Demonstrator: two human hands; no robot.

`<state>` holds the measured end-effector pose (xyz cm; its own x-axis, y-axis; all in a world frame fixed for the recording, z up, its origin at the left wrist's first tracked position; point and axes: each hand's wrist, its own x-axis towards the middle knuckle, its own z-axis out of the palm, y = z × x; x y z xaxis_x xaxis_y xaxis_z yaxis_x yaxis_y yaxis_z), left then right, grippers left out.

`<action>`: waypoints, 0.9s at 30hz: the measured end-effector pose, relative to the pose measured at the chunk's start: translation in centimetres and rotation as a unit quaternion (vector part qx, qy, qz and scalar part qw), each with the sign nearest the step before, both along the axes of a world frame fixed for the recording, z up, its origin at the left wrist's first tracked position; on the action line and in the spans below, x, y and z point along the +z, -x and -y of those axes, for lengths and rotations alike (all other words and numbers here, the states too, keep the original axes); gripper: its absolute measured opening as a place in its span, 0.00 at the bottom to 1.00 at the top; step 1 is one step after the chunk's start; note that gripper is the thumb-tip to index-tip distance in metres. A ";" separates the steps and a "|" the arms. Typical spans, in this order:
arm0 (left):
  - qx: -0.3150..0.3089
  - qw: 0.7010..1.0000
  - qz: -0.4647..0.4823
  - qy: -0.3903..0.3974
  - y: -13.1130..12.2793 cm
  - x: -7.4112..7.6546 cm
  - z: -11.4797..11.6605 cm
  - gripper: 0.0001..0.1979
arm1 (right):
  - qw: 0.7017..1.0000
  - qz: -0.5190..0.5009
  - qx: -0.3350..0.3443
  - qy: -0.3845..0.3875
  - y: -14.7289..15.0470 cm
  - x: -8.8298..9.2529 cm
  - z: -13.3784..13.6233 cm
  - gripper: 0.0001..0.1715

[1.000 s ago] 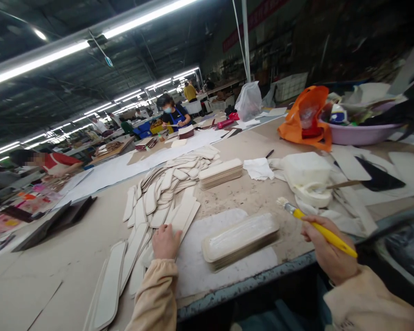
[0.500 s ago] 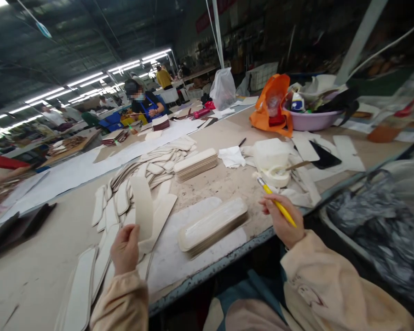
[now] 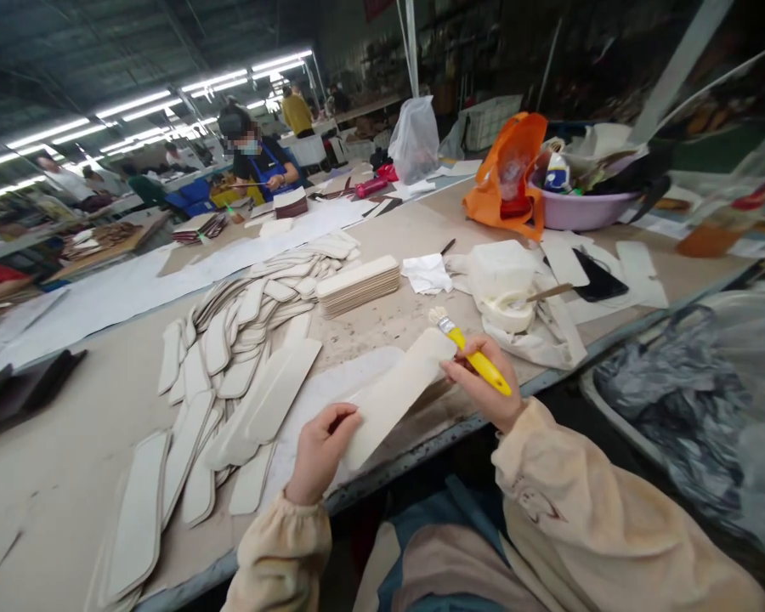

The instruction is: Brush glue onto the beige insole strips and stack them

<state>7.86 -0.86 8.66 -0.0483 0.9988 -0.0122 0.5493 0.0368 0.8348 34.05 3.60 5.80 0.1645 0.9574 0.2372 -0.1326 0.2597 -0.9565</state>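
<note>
My left hand (image 3: 324,450) pinches the near left end of a long cream-coloured flat piece (image 3: 399,395). At its far right end, my right hand (image 3: 484,378) touches the piece with the fingertips while gripping a yellow-handled paintbrush (image 3: 484,365). The brush's pale bristles point up and away, beyond the piece's end. Beneath the held piece lies a stack of similar strips, mostly hidden by it. Left of my hands spreads a loose pile of rounded cream strips (image 3: 191,382), and a neat stack of strips (image 3: 359,287) sits farther back.
To the right stand a white tub (image 3: 503,268), a roll of tape (image 3: 510,313) and a black phone (image 3: 596,276). Behind them are an orange bag (image 3: 507,183) and a purple basin (image 3: 583,208). A co-worker (image 3: 258,157) sits across the table. A plastic-lined bin (image 3: 682,408) is beside the table edge.
My left hand has brought a strip rightward from the loose pile to above the near stack. My right hand, still with the brush, has moved left to the strip's far end.
</note>
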 end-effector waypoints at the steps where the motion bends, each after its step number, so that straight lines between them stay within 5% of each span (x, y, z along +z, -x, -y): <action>1: -0.002 1.000 0.015 0.015 0.2 0.1 -0.4 0.12 | 1.000 -0.001 -0.010 -0.001 0.0 0.1 -0.3 0.22; 7: -0.029 0.998 0.044 0.044 2.1 1.4 -4.4 0.13 | 0.997 0.029 -0.073 -0.012 0.7 1.0 -2.6 0.21; 12: -0.041 0.997 0.058 0.039 3.5 1.0 -6.3 0.20 | 0.990 0.082 -0.112 -0.002 0.9 -0.2 -3.5 0.20; 19: 0.011 1.000 0.028 0.003 4.8 -1.8 -5.5 0.21 | 0.985 0.144 -0.095 0.010 0.7 -2.5 -3.8 0.19; 27: 0.094 0.982 -0.061 -0.154 5.6 -3.1 -2.3 0.12 | 0.972 0.209 -0.105 -0.006 0.9 -2.6 -3.5 0.16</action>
